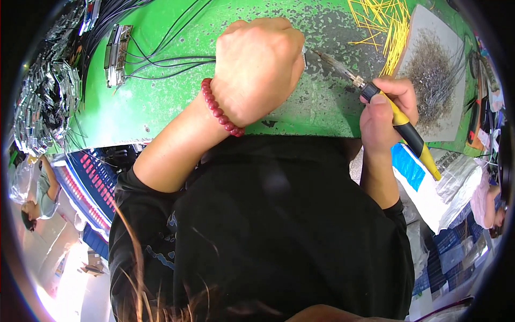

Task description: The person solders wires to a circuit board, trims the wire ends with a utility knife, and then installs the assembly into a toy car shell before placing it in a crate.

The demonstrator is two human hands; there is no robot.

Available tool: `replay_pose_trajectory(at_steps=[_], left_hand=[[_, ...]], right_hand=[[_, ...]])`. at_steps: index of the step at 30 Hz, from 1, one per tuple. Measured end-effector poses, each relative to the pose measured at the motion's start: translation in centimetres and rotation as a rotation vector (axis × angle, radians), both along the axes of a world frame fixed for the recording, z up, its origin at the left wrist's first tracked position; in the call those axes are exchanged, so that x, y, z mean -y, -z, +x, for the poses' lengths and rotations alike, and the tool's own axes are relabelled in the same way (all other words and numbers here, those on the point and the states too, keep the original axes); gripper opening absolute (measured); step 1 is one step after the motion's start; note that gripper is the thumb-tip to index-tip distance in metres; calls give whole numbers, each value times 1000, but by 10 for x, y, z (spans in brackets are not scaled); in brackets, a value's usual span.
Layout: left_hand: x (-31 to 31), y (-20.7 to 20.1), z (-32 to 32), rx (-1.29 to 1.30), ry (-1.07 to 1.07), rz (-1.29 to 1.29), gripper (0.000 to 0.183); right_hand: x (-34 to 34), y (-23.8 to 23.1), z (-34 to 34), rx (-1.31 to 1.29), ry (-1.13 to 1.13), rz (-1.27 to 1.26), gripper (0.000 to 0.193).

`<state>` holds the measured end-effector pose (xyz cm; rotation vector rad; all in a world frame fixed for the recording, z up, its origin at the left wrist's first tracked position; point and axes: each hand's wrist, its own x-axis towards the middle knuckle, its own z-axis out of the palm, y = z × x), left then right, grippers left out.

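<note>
At twelve o'clock of the view, the left hand [258, 70] is curled with its back up; its fingertips are hidden, so I cannot tell what exactly it grips. Black wires [198, 58] reach it from eleven o'clock, and a small pale piece [306, 58] shows at its edge. The right hand [382, 115], at two o'clock, grasps the yellow-and-black soldering iron [410, 137], whose tip stands at one o'clock, near this piece but apart. If the tip is hot, a small slip toward nine o'clock could burn the left fingers. A pull on the wires could also displace the piece.
</note>
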<state>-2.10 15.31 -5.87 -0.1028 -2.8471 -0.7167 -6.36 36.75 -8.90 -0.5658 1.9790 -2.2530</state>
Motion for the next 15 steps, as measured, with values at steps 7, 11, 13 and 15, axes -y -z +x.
replay_pose_trajectory(at_steps=[7,11,13,15], left_hand=[[2,0,-4,-9,9,-13,10],[2,-2,-6,-28,10,-11,10],[0,-4,-5,-5,-6,32,10],[0,-6,-4,-42,14,25,13]], right_hand=[[2,0,-2,-49,29,14,27],[2,1,-2,-88,84,-17,28],[-3,0,1,-89,102,0,32],[2,-5,3,-58,113,-49,38]])
